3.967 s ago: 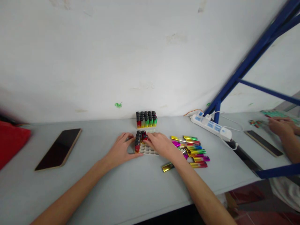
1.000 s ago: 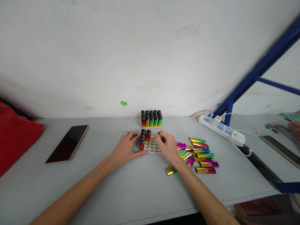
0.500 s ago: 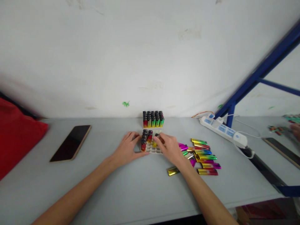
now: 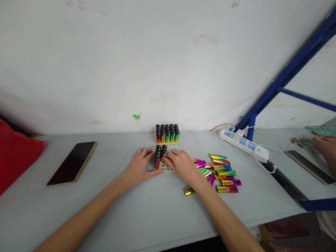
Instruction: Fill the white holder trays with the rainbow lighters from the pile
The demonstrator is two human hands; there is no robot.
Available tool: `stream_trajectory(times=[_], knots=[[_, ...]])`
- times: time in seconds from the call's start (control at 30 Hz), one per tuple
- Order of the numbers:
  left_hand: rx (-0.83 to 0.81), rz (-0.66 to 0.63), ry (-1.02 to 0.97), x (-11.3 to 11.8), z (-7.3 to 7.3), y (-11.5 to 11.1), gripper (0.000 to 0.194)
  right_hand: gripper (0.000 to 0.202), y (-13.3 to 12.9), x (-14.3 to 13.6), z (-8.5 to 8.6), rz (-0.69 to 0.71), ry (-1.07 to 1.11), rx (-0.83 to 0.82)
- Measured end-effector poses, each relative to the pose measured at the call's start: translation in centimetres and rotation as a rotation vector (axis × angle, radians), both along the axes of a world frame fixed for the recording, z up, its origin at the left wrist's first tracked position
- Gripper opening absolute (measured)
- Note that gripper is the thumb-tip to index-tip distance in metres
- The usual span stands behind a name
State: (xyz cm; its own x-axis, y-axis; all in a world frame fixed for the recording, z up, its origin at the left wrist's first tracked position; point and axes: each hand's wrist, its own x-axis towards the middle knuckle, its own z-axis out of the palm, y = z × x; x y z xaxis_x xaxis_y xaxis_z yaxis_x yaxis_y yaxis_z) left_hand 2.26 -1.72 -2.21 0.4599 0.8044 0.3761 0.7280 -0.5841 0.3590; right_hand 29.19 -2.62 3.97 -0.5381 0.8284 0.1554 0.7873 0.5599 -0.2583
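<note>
Rising behind everything is a white wall, which meets the grey worktop along its back edge. A big blue frame slants over the worktop's right side. Something red sits at the left, and a dark flat slab lies just beside it. A white power strip is near the back edge, by the frame. The left hand is at the tray's left end, thumb and fingers wide apart. The right hand is over the tray, fingertips close together; I cannot tell if its grip is clamped on anything. Past the frame is another person's hand. The pale tray lies in front of the middle of the back edge. A block of black-topped lighters stands behind it, and more lighters stand in its left end. Shiny bright pieces lie in a messy pile right of the tray.
</note>
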Motion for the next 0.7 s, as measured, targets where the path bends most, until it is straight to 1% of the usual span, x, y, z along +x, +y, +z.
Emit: stream_trajectory(times=[0.1,0.17,0.2,0.27,0.37,0.47,0.53,0.6,0.7], knots=[[0.005,0.000,0.003,-0.1,-0.1,0.2,0.067,0.024,0.2,0.2,0.0,0.024,0.037,-0.029],[0.006,0.003,0.002,-0.2,-0.1,0.4,0.068,0.026,0.6,1.5,0.0,0.004,0.120,-0.016],[0.005,0.004,0.001,-0.2,-0.2,0.4,0.069,0.026,0.9,2.6,0.0,-0.019,0.170,-0.004],[0.002,0.004,0.000,-0.2,-0.2,0.5,0.070,0.025,1.4,5.6,0.1,-0.082,0.259,0.028],[-0.001,0.005,-0.005,-0.2,-0.1,0.5,0.072,0.025,1.3,11.6,0.3,-0.161,0.335,0.087],[-0.005,0.003,-0.010,-0.3,-0.1,0.5,0.071,0.024,-0.3,17.3,0.3,-0.256,0.357,0.140],[-0.005,0.001,-0.013,-0.3,-0.1,0.5,0.071,0.027,-1.8,19.6,0.1,-0.298,0.357,0.145],[-0.001,0.001,-0.017,-0.3,-0.2,0.7,0.072,0.030,-3.0,20.2,-0.4,-0.281,0.355,0.110],[0.002,0.004,-0.022,-0.4,-0.4,0.8,0.071,0.030,-3.5,18.8,-1.4,-0.200,0.339,0.039]])
